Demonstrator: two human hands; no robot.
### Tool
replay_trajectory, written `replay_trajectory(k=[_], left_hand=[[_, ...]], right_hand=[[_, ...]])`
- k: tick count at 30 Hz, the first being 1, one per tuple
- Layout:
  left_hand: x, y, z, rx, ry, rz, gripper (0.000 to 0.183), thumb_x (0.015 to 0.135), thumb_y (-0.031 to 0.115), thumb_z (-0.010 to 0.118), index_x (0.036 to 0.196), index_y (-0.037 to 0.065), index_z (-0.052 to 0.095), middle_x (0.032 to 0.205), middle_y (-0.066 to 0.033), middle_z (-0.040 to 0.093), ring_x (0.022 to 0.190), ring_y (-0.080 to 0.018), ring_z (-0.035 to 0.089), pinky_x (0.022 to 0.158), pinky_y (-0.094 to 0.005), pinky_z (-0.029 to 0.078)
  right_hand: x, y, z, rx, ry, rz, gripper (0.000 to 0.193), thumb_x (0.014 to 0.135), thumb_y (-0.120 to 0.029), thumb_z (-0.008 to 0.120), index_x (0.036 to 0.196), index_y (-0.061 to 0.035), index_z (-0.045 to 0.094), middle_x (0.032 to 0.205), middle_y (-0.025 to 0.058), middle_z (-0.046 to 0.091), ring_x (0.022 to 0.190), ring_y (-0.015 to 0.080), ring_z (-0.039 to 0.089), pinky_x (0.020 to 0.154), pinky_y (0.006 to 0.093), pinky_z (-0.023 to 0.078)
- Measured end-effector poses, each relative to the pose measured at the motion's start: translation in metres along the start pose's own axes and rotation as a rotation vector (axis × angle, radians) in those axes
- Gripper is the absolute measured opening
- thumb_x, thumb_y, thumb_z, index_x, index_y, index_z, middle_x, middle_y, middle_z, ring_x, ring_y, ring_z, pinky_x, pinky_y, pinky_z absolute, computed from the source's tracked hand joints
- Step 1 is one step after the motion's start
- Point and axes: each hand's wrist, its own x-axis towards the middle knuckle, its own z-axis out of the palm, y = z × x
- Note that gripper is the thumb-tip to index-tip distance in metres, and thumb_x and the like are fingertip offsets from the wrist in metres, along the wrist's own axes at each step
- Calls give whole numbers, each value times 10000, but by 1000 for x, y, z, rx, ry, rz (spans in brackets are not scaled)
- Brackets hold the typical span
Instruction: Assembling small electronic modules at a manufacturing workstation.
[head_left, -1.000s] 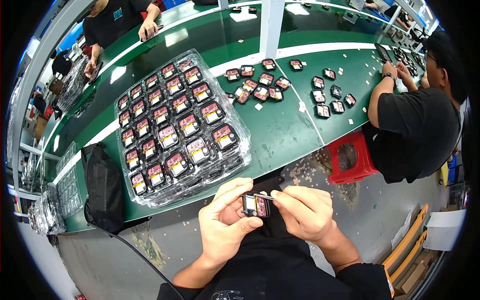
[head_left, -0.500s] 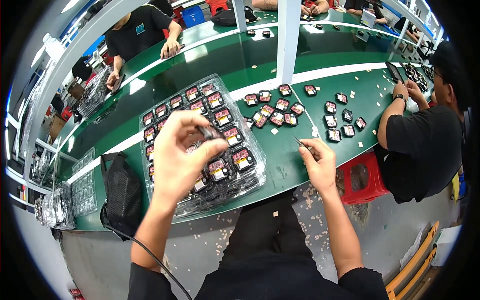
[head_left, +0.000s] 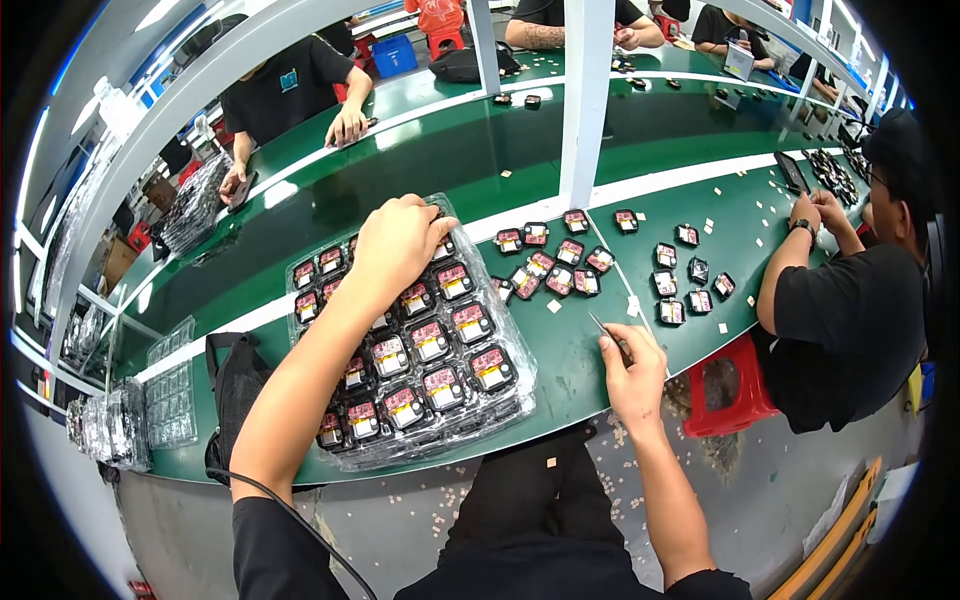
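long green workbench (head_left: 560, 370) in a busy workshop; left hand (head_left: 398, 243) curled down onto the clear tray (head_left: 515, 395), grip unclear; right hand (head_left: 632, 372) beside it, pinching tweezers (head_left: 603, 327).

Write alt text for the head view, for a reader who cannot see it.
A person's left hand reaches into a clear tray of small black parts on a green bench, while the right hand holds tweezers at the bench edge. More parts lie loose nearby, with other workers around.
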Motion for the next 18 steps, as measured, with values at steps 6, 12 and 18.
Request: replay_trajectory(k=[6, 12, 18], left_hand=[[-12, -7, -3, -25, 29, 30, 249, 977, 120, 595, 1149, 3, 731, 1153, -196, 716, 1079, -377, 662, 958, -460, 526], [-22, -13, -4, 165, -45, 126, 417, 849, -4, 582, 1254, -9, 683, 1274, -191, 701, 1291, -388, 594, 1084, -483, 477], [-32, -8, 12, 194, -43, 93, 577, 848, 6, 634, 1410, -46, 513, 1434, -197, 595, 1413, -351, 512, 1167, -544, 395]], right_hand=[[0, 2, 2, -12, 15, -14, 141, 932, -11, 720, 1064, 37, 710, 885, 130, 671, 731, 230, 648, 670, 325, 514], [1, 3, 8, -34, 18, -25, 148, 927, -22, 726, 1066, 29, 716, 884, 113, 671, 718, 198, 606, 662, 311, 493], [-4, 17, 11, -23, 40, -36, 137, 945, -15, 690, 1071, 34, 709, 871, 105, 654, 727, 185, 611, 662, 317, 487]])
